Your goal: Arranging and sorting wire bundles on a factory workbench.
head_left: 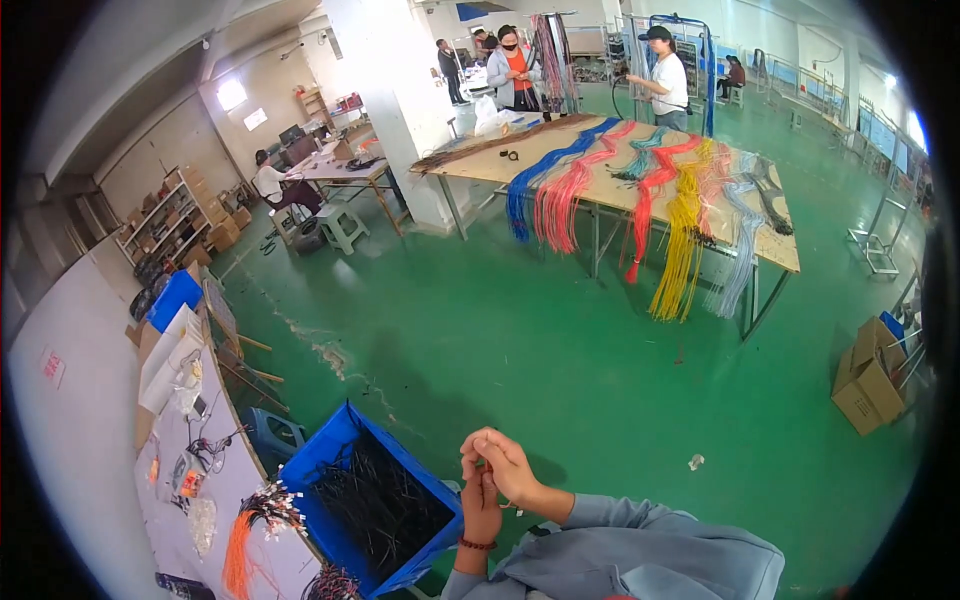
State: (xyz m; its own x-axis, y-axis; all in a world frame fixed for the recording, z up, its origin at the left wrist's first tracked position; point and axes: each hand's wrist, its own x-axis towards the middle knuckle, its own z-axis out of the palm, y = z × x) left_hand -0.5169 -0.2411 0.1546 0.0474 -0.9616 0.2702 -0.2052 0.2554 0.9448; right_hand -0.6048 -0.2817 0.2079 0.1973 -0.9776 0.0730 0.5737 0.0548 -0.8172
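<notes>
My hands are together in front of me, beside a blue crate (442,478). My left hand (480,515), with a reddish beaded bracelet at the wrist, points upward with its fingers pressed together. Over its fingertips curls my right hand (508,468), its fingers bent and closed. Whatever they pinch between them is hidden or too small to name. A tiny white tip shows just under the right wrist. Many thin black cables (375,505) fill the crate.
Orange wires (238,550) with white connectors lie on the bench (285,560) at left. A blue stool (272,435) stands behind the crate. Coloured wire bundles (680,245) drape over a large table (600,195). A cardboard box (868,385) sits far right; people work beyond.
</notes>
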